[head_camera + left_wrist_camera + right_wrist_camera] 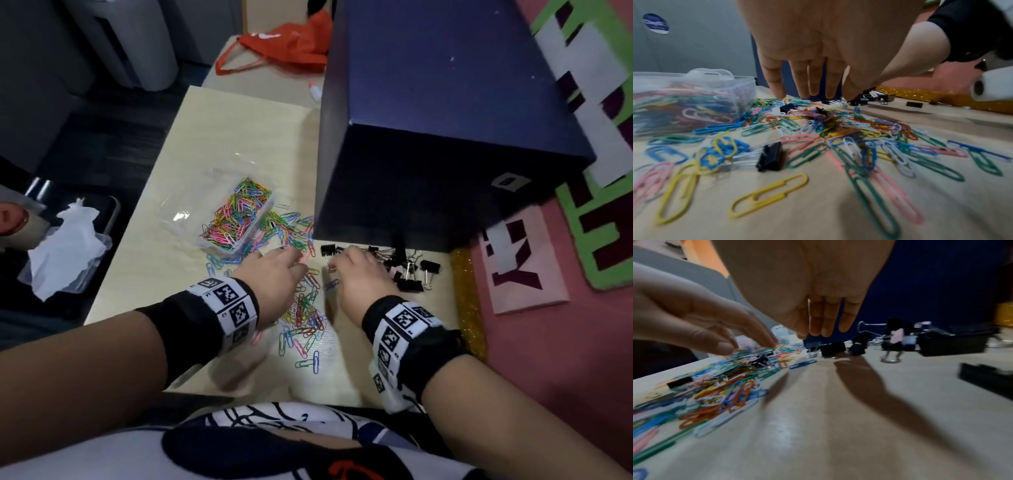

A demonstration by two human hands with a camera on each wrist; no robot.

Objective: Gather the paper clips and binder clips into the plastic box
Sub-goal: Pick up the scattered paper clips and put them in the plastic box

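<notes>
The coloured paper clips [303, 308] are lying scattered across the middle of the worktop [246, 130], centre of the head view, with more of them filling the clear plastic box [236, 212] just above and left of the pile. The black binder clips [411, 270] are sitting in a loose cluster right of centre, against the foot of a dark blue box [445, 120]; a few are lying among the paper clips, as the left wrist view is showing. The left hand [274, 274] is hovering over the pile with fingers extended and slightly spread, holding nothing. The right hand [359, 274] is reaching down beside the binder clips, fingers straight and together, gripping nothing. An orange bag [287, 48] is resting at the upper centre of the frame
</notes>
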